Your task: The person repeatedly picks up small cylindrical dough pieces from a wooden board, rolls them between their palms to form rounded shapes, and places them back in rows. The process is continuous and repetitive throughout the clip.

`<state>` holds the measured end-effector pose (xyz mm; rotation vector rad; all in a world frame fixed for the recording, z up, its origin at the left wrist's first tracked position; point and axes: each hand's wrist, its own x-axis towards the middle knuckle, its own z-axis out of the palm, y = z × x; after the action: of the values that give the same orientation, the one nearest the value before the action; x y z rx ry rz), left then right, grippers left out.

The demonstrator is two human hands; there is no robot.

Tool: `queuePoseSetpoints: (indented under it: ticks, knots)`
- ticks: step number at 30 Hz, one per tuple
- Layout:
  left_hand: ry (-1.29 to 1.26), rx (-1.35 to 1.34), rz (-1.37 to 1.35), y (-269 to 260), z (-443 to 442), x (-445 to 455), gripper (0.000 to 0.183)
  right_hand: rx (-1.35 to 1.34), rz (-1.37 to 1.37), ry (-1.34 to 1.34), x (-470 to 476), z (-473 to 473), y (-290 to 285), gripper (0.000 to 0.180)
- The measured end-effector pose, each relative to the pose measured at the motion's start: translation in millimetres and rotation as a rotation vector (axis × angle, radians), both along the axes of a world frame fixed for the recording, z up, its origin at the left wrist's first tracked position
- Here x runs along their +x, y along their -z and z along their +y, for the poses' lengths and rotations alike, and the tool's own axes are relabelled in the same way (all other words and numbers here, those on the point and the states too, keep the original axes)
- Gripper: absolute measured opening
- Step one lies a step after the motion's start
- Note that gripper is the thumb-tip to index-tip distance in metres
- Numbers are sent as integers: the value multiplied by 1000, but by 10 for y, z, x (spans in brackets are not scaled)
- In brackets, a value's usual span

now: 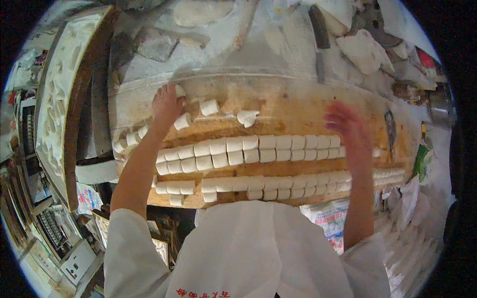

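Observation:
My left hand (pixel 167 102) is at the left of a floured wooden work board (pixel 290 95), its fingers and thumb around a pale dough piece (pixel 180 91). Close by lie a cut dough piece (pixel 183 121), another dough piece (pixel 209 107) and an irregular dough lump (pixel 247 118). Several more pieces (pixel 132 139) line up beside my left forearm. Over the right part of the board is my right hand (pixel 344 119), blurred, fingers apart, with nothing visible in it. A double row of dough pieces (pixel 234 151) runs between my forearms. My right forearm hides part of the rows.
Nearer my body is another double row of dough pieces (pixel 279 188) with gaps. Beyond the board are a dark-bladed tool (pixel 319 28), a rolling pin (pixel 246 26) and a floured block (pixel 156 44). A tilted floured tray (pixel 59 97) stands left; a white cloth (pixel 364 52) lies right.

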<state>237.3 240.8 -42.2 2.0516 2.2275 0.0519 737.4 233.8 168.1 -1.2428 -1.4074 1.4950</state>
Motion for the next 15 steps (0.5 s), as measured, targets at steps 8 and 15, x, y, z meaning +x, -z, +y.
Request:
queuePoseSetpoints:
  ticks: [8,15]
  knots:
    - [57,18,157,172,-22,-16,51,295,-920,-402,-1380,-126,1710,52]
    - [103,-93,-55,-322,-13,-23,67,-9,-622,-258,-1449,17,1830,52]
